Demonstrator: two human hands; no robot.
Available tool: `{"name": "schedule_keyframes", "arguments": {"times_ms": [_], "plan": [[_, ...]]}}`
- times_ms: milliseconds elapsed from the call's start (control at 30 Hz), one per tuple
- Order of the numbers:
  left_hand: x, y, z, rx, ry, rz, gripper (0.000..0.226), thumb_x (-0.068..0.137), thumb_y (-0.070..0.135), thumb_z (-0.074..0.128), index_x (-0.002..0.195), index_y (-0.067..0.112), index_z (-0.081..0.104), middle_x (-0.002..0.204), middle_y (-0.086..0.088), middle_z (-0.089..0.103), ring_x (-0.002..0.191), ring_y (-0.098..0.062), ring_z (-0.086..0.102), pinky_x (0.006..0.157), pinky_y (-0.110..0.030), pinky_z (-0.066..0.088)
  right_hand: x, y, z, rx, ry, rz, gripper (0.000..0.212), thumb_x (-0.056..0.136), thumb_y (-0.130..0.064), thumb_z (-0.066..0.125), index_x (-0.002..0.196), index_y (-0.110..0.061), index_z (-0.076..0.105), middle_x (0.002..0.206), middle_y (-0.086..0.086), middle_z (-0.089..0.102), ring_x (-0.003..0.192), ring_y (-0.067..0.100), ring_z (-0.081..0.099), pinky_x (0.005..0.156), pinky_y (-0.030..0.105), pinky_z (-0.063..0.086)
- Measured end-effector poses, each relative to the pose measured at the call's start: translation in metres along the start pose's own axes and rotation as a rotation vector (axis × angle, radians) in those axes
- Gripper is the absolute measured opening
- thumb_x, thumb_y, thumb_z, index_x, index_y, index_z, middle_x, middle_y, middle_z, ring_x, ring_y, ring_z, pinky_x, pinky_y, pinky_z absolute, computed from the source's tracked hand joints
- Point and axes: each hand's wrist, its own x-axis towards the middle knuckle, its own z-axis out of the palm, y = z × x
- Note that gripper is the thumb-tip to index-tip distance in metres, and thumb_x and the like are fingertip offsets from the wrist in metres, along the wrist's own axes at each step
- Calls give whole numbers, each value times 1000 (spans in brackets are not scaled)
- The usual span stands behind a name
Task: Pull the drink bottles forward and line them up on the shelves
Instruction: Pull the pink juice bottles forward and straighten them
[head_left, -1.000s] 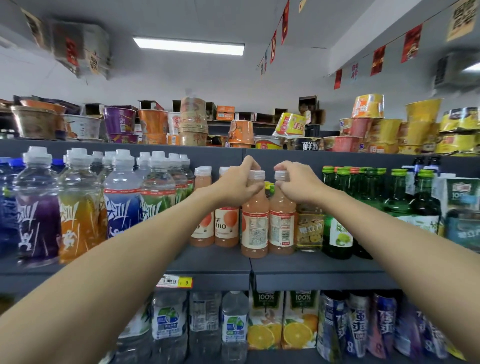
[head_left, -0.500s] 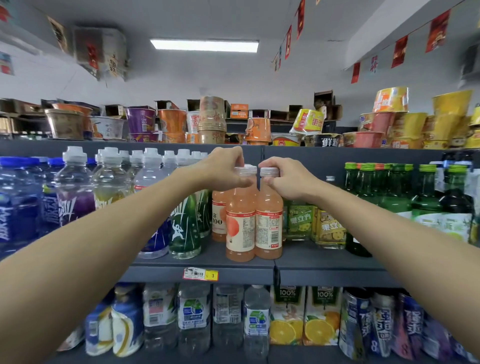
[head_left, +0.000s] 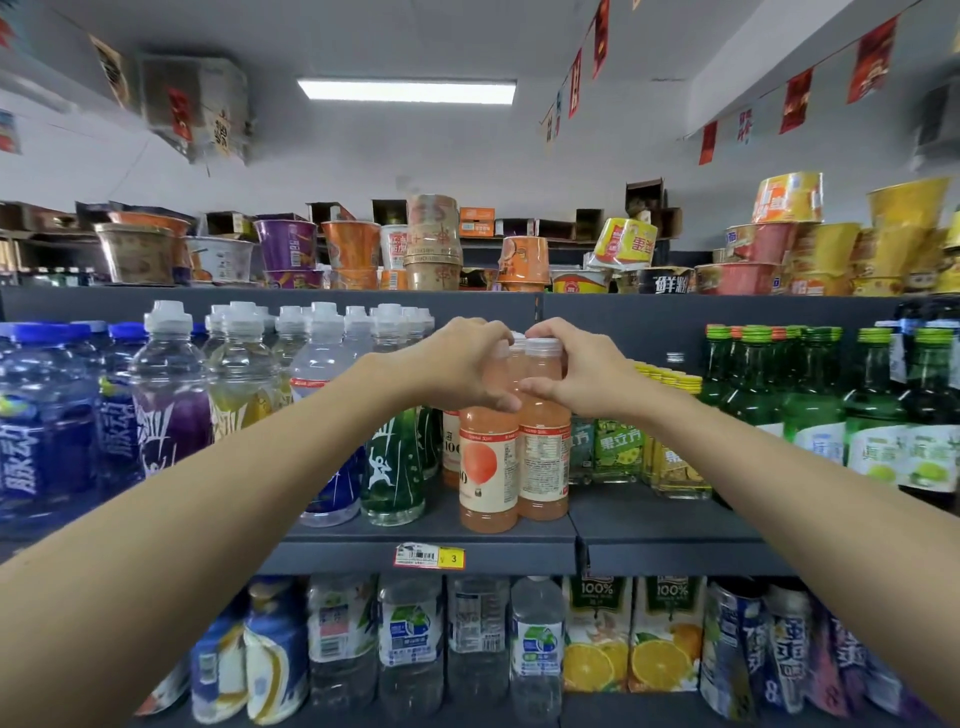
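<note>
Two pink-orange juice bottles stand side by side at the front edge of the middle shelf. My left hand grips the neck of the left juice bottle, which shows a peach-coloured circle on its label. My right hand grips the neck of the right juice bottle, whose white cap shows above my fingers. Another bottle of the same drink stands further back, partly hidden behind them.
Left of the juice stand clear sports-drink bottles and blue bottles. To the right are yellow-capped square bottles and green glass bottles. Noodle cups fill the top shelf; water bottles and juice cartons fill the lower one.
Both hands slid from the caps down onto the bottle necks, and the two juice bottles came forward to the shelf's front edge. The camera view shifted left.
</note>
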Motion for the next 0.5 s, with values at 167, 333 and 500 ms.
{"name": "schedule_keyframes", "arguments": {"times_ms": [167,333,500], "plan": [[0,-5,2,82,63,-66,59,81,63,69,118,18,59,114,-5,59,103,-21,55,85,-35,49,4,1,0,141,-128,48,54,93,-21,71,135,-39,42,122,-1,60,98,11,61,72,27,56],[-7,-6,4,173,146,-53,73,80,70,64,124,13,54,117,-9,59,95,-21,55,78,-33,50,4,1,-3,184,-205,64,56,92,-24,70,135,-41,37,121,1,63,105,17,65,89,42,58],[-14,-11,1,251,-6,59,126,53,78,78,148,14,25,140,-9,43,126,-26,46,102,-40,45,2,0,-2,46,-158,17,69,81,-45,81,133,-45,36,119,-4,63,95,6,62,73,23,51]]}}
